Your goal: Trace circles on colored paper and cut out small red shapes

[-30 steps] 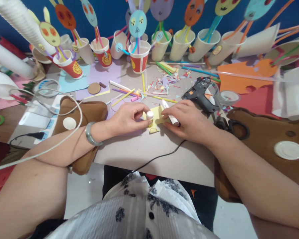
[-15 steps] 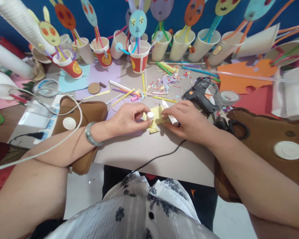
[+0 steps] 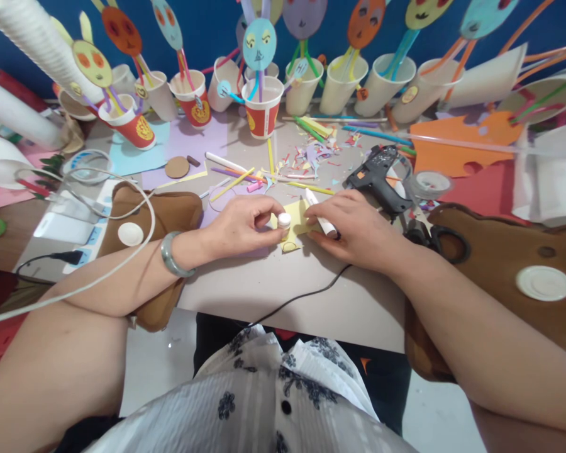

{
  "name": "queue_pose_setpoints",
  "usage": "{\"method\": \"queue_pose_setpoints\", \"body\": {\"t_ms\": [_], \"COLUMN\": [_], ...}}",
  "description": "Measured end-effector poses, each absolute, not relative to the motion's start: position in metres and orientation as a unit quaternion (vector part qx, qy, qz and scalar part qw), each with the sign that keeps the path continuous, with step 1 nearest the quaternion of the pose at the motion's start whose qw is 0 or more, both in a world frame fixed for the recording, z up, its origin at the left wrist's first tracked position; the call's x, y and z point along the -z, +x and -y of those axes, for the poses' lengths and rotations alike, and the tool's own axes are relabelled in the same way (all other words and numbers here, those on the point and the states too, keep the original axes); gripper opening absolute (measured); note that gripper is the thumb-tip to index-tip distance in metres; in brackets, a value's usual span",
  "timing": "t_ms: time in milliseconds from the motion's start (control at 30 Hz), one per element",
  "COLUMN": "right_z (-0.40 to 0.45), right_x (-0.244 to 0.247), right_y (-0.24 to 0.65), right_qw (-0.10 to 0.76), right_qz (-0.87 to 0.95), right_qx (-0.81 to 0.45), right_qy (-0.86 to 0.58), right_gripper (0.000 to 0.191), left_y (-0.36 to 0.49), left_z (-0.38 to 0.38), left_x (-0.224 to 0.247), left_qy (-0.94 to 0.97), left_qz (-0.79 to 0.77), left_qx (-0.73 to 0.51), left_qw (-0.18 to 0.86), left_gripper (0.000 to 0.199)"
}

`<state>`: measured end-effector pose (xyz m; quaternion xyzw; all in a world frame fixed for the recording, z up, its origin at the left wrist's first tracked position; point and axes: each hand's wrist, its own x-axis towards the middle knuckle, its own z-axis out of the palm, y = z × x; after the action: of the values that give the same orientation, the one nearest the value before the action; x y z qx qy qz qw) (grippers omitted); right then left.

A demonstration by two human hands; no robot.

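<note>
A small white-topped cylinder [image 3: 284,220], like a bottle cap or little jar, stands on a piece of yellow paper [image 3: 292,214]. My left hand [image 3: 238,223] is closed on it between thumb and forefinger. A drawn oval outline shows on the paper's near edge. In my right hand [image 3: 358,229] lies a white marker [image 3: 319,212], its dark end towards me and its far end slanting up-left over the paper. The right fingertips rest at the paper's right edge.
Paper cups [image 3: 263,116] with paper-face puppets line the back. Paper scraps [image 3: 306,160] and coloured sticks lie ahead of my hands. On the right are a black glue gun [image 3: 377,179], scissors [image 3: 446,242] and a tape roll [image 3: 431,182]. A black cable [image 3: 302,297] crosses the table's front.
Both hands keep their places, with the cylinder and the marker still held. The view has shifted very slightly.
</note>
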<state>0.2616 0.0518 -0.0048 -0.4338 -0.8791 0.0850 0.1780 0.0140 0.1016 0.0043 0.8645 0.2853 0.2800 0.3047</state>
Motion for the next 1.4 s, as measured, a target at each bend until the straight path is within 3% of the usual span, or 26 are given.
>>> {"method": "queue_pose_setpoints", "body": {"t_ms": [1400], "right_z": [-0.0503], "right_x": [0.0026], "right_y": [0.2587], "right_qw": [0.182], "right_qz": [0.872], "right_qx": [-0.098], "right_qy": [-0.443], "right_gripper": [0.018], "left_y": [0.0159], "left_z": [-0.1050], "left_x": [-0.0027], "left_qy": [0.866], "left_qz": [-0.268], "left_qx": [-0.257], "left_qw": [0.336], "left_gripper": [0.016]}}
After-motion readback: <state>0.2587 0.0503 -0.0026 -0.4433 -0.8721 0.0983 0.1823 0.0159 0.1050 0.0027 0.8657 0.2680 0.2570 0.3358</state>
